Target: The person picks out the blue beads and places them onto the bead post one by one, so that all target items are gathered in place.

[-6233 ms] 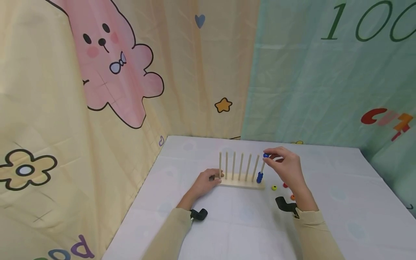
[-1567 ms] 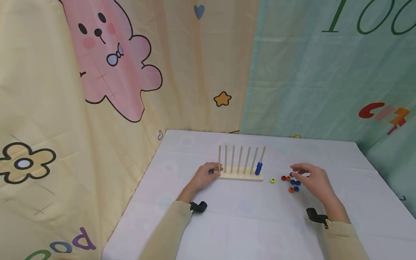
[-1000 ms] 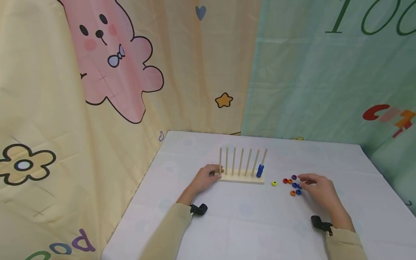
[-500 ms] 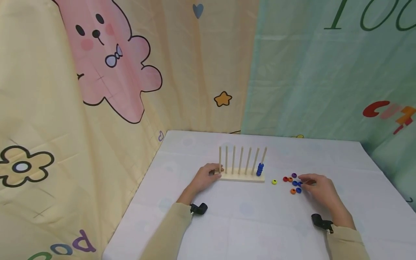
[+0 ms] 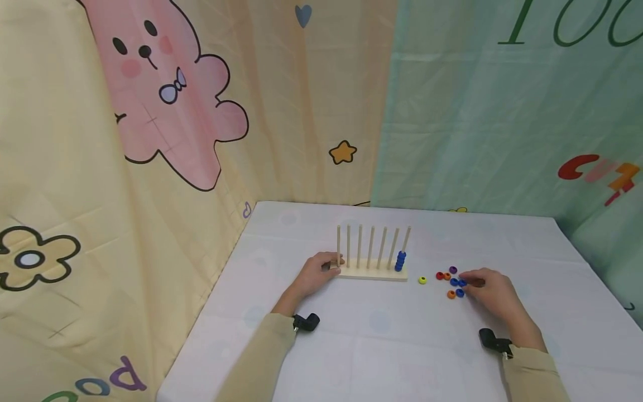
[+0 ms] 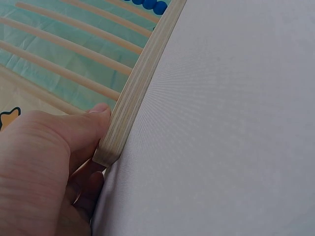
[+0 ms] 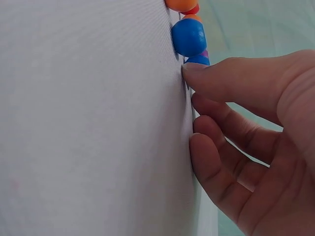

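A wooden peg stand (image 5: 369, 272) with several upright rods stands on the table. Blue beads (image 5: 399, 261) are stacked on its rightmost rod. My left hand (image 5: 313, 275) grips the left end of the base; in the left wrist view the thumb lies on top of the base edge (image 6: 135, 88) and fingers curl beneath. To the right, my right hand (image 5: 494, 291) pinches a blue bead (image 5: 462, 283) at the edge of a loose bead group. In the right wrist view my thumb partly covers that bead (image 7: 199, 60), and the index finger is hidden behind the thumb.
Around the pinched bead lie other blue beads (image 5: 459, 292), orange beads (image 5: 451, 294), a red bead (image 5: 439, 276) and a purple bead (image 5: 453, 270). A yellow bead (image 5: 422, 280) lies apart, near the stand. Printed curtains (image 5: 311, 100) rise behind the white-covered table (image 5: 382, 346).
Earlier my right hand held a blue bead at the rightmost rod's top; that stack has since grown. The hand then moved right to the loose beads, and its fingers closed on one. My left hand stayed put.
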`<state>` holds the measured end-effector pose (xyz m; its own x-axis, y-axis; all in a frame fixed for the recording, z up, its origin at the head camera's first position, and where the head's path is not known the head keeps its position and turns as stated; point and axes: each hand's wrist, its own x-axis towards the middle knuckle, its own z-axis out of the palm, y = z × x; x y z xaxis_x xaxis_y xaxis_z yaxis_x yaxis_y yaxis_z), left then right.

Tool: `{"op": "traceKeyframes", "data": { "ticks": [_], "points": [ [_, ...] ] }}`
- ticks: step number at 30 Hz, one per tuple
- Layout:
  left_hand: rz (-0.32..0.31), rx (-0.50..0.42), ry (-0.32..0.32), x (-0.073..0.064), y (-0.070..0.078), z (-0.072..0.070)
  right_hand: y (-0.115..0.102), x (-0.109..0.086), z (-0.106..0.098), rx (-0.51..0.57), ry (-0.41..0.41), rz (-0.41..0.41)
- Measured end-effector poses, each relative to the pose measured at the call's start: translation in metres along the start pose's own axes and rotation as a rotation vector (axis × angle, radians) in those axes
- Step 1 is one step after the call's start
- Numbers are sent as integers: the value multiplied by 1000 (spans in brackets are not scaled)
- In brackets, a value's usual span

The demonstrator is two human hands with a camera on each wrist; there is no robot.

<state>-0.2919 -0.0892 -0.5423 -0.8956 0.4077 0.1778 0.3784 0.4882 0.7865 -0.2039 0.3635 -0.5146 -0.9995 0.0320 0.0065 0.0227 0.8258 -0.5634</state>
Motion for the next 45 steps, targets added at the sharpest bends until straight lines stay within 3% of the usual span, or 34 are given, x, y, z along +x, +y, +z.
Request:
{"op": "traceKeyframes", "data": {
  "ticks": [9,26,45],
  "points": [
    [5,-2,0,-2,-1,-2,0,-1,2,-1,6,-2],
    [55,12,12,8,0,0,-2,1,-18,-12,1,14],
    [19,-26,-4,1,-2,1,-36,-3,-28,-5,65,-18]
  ]
}}
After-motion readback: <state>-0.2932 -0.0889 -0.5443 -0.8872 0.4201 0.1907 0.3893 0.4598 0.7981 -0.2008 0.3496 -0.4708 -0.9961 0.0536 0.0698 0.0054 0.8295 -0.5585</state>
